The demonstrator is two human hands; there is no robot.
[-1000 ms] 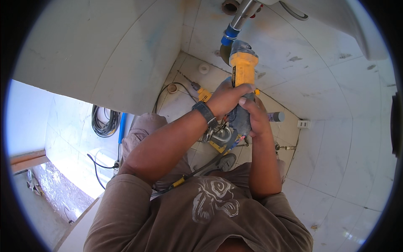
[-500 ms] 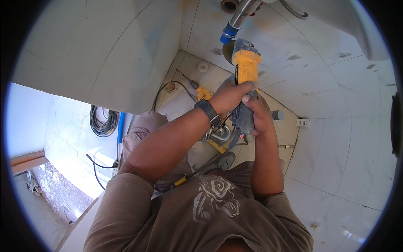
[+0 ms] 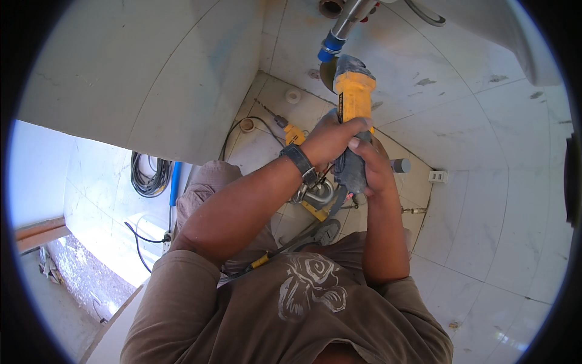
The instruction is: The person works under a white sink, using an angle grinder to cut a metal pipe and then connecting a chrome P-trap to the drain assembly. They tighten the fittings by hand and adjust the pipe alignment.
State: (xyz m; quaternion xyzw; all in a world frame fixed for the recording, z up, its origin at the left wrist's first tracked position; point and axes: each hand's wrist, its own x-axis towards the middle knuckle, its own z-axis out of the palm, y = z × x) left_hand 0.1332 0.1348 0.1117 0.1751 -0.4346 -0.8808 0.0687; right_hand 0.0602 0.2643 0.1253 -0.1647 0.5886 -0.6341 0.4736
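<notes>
Left hand (image 3: 331, 139) and right hand (image 3: 376, 166) are both wrapped snug around a yellow grinder (image 3: 354, 94), probably for steadier control; drill (image 3: 294, 134) lies just left, disc (image 3: 327, 75) sits ahead, likely to keep it off skin.

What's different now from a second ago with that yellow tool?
The yellow-and-grey grinder moved slightly right, a bit farther from the blue pipe end. Nothing was let go: the left hand and right hand still hold it. The drill stayed on the floor.
</notes>
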